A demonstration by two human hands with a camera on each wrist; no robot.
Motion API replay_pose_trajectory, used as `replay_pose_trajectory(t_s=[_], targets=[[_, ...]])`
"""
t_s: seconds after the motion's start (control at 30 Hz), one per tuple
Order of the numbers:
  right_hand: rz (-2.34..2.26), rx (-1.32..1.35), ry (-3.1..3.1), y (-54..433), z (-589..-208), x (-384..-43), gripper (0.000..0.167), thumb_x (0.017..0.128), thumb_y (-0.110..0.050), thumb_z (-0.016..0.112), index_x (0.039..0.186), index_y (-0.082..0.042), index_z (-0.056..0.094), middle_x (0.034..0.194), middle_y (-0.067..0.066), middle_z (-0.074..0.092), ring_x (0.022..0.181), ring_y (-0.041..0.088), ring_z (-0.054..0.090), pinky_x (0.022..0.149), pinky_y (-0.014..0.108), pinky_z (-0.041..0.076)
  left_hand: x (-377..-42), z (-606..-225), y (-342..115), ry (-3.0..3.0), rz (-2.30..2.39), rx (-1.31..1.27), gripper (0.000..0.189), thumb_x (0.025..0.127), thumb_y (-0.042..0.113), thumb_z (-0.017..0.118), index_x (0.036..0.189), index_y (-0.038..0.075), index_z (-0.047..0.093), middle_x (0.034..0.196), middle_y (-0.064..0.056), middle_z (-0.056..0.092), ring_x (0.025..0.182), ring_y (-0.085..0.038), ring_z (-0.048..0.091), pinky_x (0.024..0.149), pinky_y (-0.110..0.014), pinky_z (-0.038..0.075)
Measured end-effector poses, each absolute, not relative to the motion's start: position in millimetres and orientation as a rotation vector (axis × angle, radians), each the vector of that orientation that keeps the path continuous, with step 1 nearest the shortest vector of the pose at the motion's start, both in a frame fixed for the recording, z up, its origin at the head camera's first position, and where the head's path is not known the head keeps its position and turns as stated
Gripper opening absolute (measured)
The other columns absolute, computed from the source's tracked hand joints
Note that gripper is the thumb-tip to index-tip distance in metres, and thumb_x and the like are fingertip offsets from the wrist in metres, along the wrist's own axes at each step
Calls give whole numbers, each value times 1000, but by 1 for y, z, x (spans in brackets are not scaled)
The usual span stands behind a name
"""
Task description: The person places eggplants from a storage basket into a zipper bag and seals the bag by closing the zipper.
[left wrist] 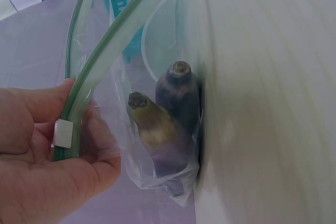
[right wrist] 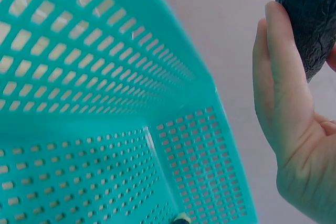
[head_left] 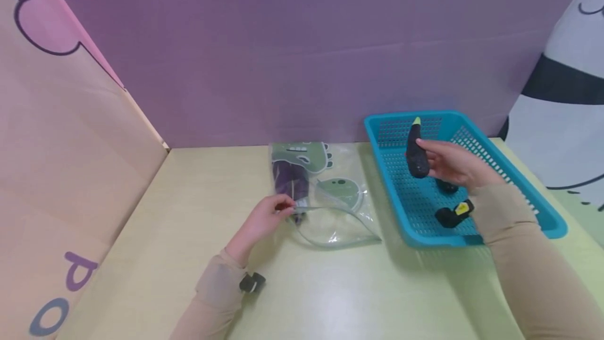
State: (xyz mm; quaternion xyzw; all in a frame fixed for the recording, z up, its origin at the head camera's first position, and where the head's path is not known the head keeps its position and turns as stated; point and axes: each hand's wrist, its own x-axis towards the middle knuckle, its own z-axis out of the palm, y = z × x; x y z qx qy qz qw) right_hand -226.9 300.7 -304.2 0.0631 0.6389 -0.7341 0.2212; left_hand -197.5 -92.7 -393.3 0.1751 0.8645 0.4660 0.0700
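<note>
My left hand pinches the green zip rim of a clear printed bag, and the bag's mouth gapes. A white slider sits on the zip between thumb and fingers. Inside the bag lie two purple, stemmed vegetables, one with a yellow-green end. Above the blue basket, my right hand grips a dark eggplant, its light green tip upward. The right wrist view shows wrinkled dark skin on the eggplant along the fingers.
Another dark rounded item lies in the basket, partly hidden by my right hand. The basket stands to the right of the bag on the pale table. A purple wall panel rises behind, with printed panels at both sides.
</note>
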Motion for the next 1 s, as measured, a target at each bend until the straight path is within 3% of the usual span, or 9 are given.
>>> replay_pose_trajectory(t_s=[0.17,0.4,0.63,0.83,1.0], targets=[[-1995,86,1812,289,-299,-225,30,100,-29,42,123,-11,35,96,-3,68,85,8,65,71,25,56,-199,-394,-93,2602,1403,535,9,88,2,60,96,1,66,91,-9,67,86,-20,61,77,-32,53],[-1939,-22,1864,272,-293,-221,41,101,-28,42,132,-5,29,97,-3,69,81,8,65,69,27,56,-199,-395,-94,2599,1405,531,10,88,2,60,96,1,66,92,-10,67,87,-20,61,77,-32,53],[-1961,-76,1828,256,-288,-216,66,101,-25,41,146,7,4,96,-2,70,87,8,67,71,27,56,-199,-395,-94,2601,1407,552,9,88,2,60,96,1,65,92,-10,67,88,-21,62,77,-32,53],[-1905,-101,1856,244,-284,-211,73,101,-26,42,148,4,-5,98,-6,69,88,6,67,73,27,55,-198,-394,-94,2601,1405,552,10,88,2,60,96,0,65,92,-10,67,89,-22,62,78,-33,53],[-1860,-116,1896,234,-284,-208,71,101,-27,42,148,5,0,98,-7,69,84,5,66,72,28,55,-198,-392,-93,2603,1411,538,10,88,2,60,96,0,65,92,-10,67,89,-23,61,79,-34,53]])
